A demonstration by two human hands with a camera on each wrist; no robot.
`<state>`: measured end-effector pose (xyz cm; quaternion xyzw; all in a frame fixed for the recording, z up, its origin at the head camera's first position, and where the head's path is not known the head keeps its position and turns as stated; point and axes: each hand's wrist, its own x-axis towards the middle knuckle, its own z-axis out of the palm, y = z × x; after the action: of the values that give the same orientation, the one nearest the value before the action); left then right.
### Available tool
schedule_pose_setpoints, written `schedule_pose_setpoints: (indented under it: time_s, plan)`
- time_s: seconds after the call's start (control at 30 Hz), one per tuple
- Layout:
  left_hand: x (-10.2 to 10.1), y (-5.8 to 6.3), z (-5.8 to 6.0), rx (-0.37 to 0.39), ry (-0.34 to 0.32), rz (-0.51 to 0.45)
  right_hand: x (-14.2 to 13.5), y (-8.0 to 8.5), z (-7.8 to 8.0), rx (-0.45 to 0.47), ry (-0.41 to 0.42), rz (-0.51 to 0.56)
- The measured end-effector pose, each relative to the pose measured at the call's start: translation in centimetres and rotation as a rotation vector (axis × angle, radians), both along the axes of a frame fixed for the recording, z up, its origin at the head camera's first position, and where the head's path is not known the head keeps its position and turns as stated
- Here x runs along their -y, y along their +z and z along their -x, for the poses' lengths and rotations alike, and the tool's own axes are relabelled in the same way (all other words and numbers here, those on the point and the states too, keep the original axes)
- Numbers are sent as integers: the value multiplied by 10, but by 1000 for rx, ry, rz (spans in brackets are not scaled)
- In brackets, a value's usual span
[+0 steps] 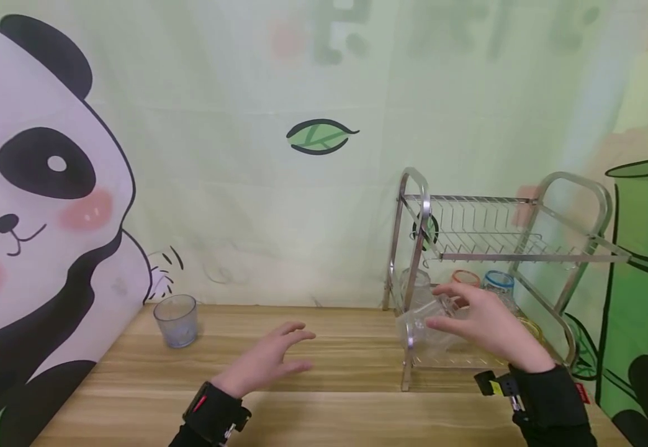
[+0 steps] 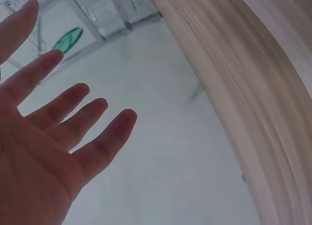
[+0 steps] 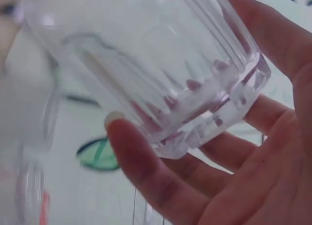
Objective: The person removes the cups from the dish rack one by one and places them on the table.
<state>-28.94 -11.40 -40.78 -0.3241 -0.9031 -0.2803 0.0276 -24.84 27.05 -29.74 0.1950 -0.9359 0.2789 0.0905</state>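
My right hand holds a clear drinking glass around its thick faceted base. The glass is tilted, its mouth pointing left in the head view, and it overlaps the front left post of a metal dish rack. In the right wrist view, thumb and fingers curve around the base from both sides. My left hand hovers over the wooden table with fingers spread and nothing in it. The left wrist view shows its bare palm.
A bluish glass tumbler stands at the table's left. The rack's lower level carries a clear glass, an orange-rimmed glass, a blue-rimmed glass and something yellow-rimmed. A printed panda curtain hangs behind the table.
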Motion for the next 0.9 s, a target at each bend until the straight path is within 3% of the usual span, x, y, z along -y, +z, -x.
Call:
schedule_pose_setpoints:
  time_s: [0.27,0.57,0.9]
  plan:
    - [-31,10,-14,-20,-84,-193,44,-7,1,53,54,205]
    - [-50,12,-16,-172,-167,-482,81,-21,2,169,139,580]
    - [-51,18,-23,-237,-168,-587,95,-36,4,227,106,839]
